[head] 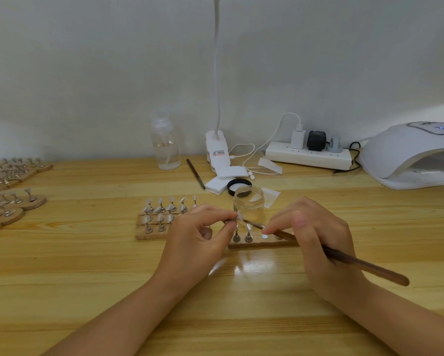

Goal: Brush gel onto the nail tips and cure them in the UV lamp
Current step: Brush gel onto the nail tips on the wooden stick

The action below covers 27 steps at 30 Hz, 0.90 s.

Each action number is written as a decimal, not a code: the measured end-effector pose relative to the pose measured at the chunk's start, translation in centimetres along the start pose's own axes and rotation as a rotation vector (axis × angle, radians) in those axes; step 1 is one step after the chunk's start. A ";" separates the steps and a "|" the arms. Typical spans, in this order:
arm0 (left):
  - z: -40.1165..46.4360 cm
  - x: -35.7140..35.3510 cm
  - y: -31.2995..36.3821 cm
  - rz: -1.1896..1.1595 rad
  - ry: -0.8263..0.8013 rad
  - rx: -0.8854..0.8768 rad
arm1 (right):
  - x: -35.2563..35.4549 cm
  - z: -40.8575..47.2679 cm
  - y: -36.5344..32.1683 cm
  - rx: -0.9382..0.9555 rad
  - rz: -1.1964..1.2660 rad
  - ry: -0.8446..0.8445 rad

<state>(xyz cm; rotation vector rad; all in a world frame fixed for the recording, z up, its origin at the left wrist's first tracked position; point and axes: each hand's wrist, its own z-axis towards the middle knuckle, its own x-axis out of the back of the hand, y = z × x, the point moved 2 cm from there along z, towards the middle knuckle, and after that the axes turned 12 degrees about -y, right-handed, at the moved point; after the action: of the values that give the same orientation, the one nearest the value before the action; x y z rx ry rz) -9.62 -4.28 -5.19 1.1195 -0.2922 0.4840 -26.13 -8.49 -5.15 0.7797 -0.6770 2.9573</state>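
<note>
Brushing gel onto one nail tip (pixel 240 216), lifted off its base so the bristles can reach it from a workable angle; left hand (pixel 199 236) pinches the tip's metal stand between thumb and curled fingers, holding it just above the wooden base (pixel 260 244). Right hand (pixel 315 235) grips the brush (pixel 344 256) pen-fashion, fingers curled round the shaft, handle trailing back to the right, bristle end touching or all but touching the tip (contact too small to confirm). Open gel jar (pixel 249 202) stands just behind the hands, lid (pixel 238 186) off beside it, presumably kept near for reloading. Base under the hands carries two more stands and one vacant spot, probably where the lifted stand belongs. Another rack (pixel 161 217) of tips sits to the left. UV lamp (pixel 410 155) waits at far right, display lit, mouth facing the work; nothing visible inside, so curing judged not yet begun
</note>
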 end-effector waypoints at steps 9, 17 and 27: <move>0.0 0.1 -0.5 -0.020 0.030 -0.014 | 0.1 -0.2 0.1 -0.036 0.006 -0.004; 0.1 0.2 -0.3 -0.051 0.032 -0.059 | 0.3 -0.2 0.0 -0.016 -0.047 0.038; 0.1 0.1 -0.6 -0.100 0.037 -0.017 | -0.5 -0.2 0.0 0.038 -0.074 -0.065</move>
<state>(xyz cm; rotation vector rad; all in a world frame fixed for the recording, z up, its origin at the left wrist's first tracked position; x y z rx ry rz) -9.22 -4.56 -5.59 1.1025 -0.2067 0.4120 -25.82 -8.36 -5.55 0.8874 -0.5838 2.8979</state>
